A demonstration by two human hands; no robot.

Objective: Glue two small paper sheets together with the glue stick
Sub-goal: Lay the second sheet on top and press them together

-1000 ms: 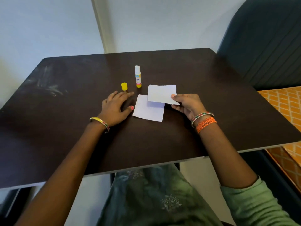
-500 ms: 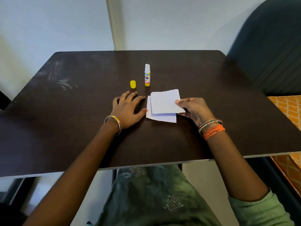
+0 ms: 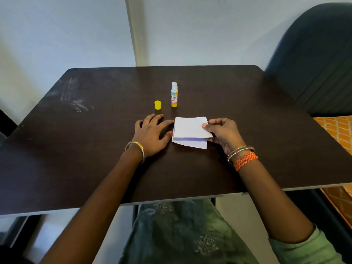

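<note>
**Holding one sheet over the other**

Pinching the right edge of the top sheet [image 3: 189,127] between thumb and fingers, my right hand [image 3: 222,133] holds it over the bottom sheet [image 3: 192,144], which lies flat on the dark table [image 3: 247,115]. The top sheet covers most of the bottom one; a strip of the lower paper shows along the near edge and a sliver on the left. I cannot tell whether the two sheets are touching all over or only in part.

My left hand [image 3: 151,133] rests palm down on the table just left of the papers, fingers spread and relaxed, holding nothing. My thumb tip sits right at the left edge of the sheets.

The glue stick [image 3: 174,94] stands upright beyond the papers, uncapped, its white top exposed above a yellow base. On its label I can read the dark letters "KIN"; the rest of the print is too small to make out. Its yellow cap [image 3: 157,105] stands on the table just left of it, apart from the stick and just beyond my left fingertips.

Pale scuff marks [image 3: 76,103] streak the far left of the tabletop.
</note>
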